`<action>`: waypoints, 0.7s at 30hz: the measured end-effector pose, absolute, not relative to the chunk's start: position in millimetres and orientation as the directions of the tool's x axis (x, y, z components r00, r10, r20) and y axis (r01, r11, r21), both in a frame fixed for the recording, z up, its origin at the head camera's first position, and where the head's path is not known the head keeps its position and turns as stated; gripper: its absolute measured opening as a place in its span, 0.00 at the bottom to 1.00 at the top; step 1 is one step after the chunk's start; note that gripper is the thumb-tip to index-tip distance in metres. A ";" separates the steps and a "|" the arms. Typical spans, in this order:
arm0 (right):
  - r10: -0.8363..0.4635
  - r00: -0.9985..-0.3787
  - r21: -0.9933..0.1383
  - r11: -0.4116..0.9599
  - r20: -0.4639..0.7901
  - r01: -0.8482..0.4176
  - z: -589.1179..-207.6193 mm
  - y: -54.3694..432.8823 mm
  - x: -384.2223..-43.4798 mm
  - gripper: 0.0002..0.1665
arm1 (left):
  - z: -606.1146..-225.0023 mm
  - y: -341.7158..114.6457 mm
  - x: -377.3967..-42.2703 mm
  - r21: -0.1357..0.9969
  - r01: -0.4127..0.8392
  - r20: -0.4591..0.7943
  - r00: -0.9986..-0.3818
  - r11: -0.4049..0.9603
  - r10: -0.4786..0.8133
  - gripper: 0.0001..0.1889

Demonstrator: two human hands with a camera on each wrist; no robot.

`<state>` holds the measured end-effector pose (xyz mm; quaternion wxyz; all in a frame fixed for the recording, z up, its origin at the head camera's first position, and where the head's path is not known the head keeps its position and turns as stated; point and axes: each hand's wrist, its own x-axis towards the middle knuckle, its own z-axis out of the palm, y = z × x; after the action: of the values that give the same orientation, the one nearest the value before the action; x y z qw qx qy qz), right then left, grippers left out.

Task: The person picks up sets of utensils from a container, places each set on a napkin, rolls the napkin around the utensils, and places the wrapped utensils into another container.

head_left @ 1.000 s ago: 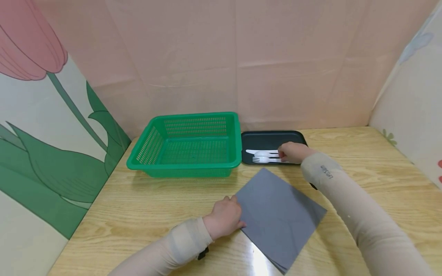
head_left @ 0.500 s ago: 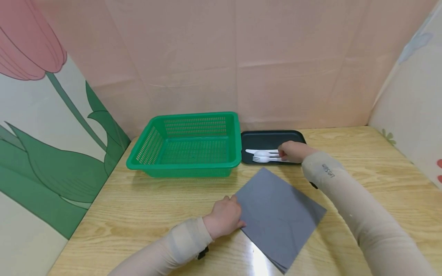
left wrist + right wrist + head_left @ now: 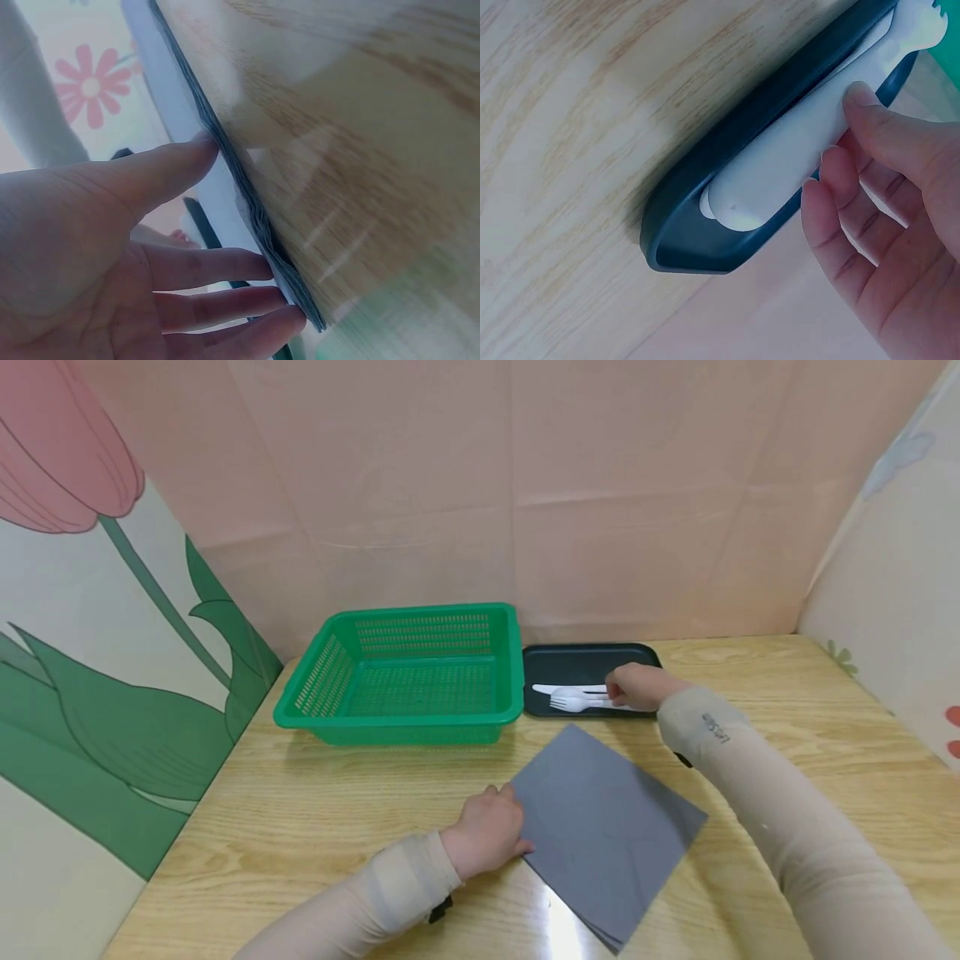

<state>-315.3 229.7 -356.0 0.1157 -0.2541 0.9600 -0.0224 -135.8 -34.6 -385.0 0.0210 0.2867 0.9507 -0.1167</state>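
In the head view, my right hand (image 3: 637, 687) is over the right part of a black tray (image 3: 585, 664). Its thumb and index finger pinch the handle of a white plastic fork (image 3: 799, 146). Beside the fork lie a white spoon and a white knife (image 3: 551, 688); the fork's head overlaps the spoon. My left hand (image 3: 487, 831) touches the left edge of a grey folded napkin stack (image 3: 611, 831) on the table. From the left wrist view, its thumb and extended fingers rest along the layered edge (image 3: 240, 176).
A green plastic basket (image 3: 401, 722) with slotted walls stands left of the tray, close against it. Both are at the back of the wooden table (image 3: 352, 793), before a pink sheet (image 3: 405, 485). A flower-printed panel (image 3: 112, 635) borders the left side.
The fork in my right hand has shifted slightly, and its head now covers more of the spoon. My left hand and the napkins have stayed in place.
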 end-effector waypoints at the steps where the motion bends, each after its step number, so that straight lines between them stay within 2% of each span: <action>1: -0.491 -0.845 -0.101 0.871 -0.212 -0.481 -355.5 229.7 -315.4 0.02 | -385.1 -34.7 -135.9 -0.211 0.551 -0.105 -0.834 0.807 0.541 0.24; 21: -0.467 -0.858 -0.102 0.884 -0.217 -0.455 -347.9 228.7 -313.5 0.02 | -384.2 -33.8 -135.1 -0.226 0.548 -0.101 -0.835 0.805 0.540 0.24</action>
<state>-313.5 228.7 -347.9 0.1183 -0.2392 0.9634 -0.0236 -135.1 -33.8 -384.2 0.0159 0.2864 0.9499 -0.1240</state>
